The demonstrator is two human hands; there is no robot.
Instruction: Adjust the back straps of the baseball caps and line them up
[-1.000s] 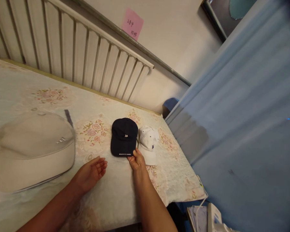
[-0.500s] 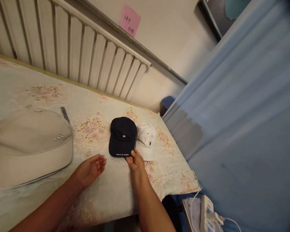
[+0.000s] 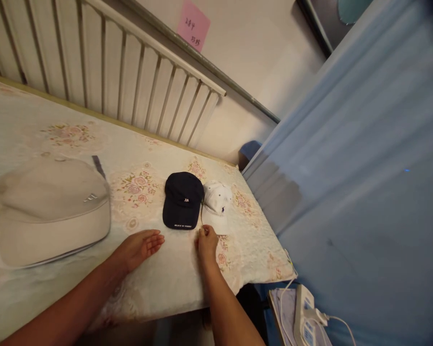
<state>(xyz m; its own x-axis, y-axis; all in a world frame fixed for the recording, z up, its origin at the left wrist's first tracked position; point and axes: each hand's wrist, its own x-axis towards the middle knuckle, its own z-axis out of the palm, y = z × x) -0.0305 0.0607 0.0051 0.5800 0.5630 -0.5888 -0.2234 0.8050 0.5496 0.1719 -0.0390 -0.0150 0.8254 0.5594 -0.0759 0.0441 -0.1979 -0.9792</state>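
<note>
My right hand (image 3: 207, 241) curls at the white cap (image 3: 218, 199)'s brim, grip unclear; my left hand (image 3: 141, 248) hangs loosely open. The black cap (image 3: 183, 198) sits right alongside, so a sideways nudge could skew both.

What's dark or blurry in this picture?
In the head view, a dark shadow patch marks the blue curtain; the upper right corner fades dark; the beige baseball cap and tiny lettering on the dark baseball cap look slightly soft.
</note>
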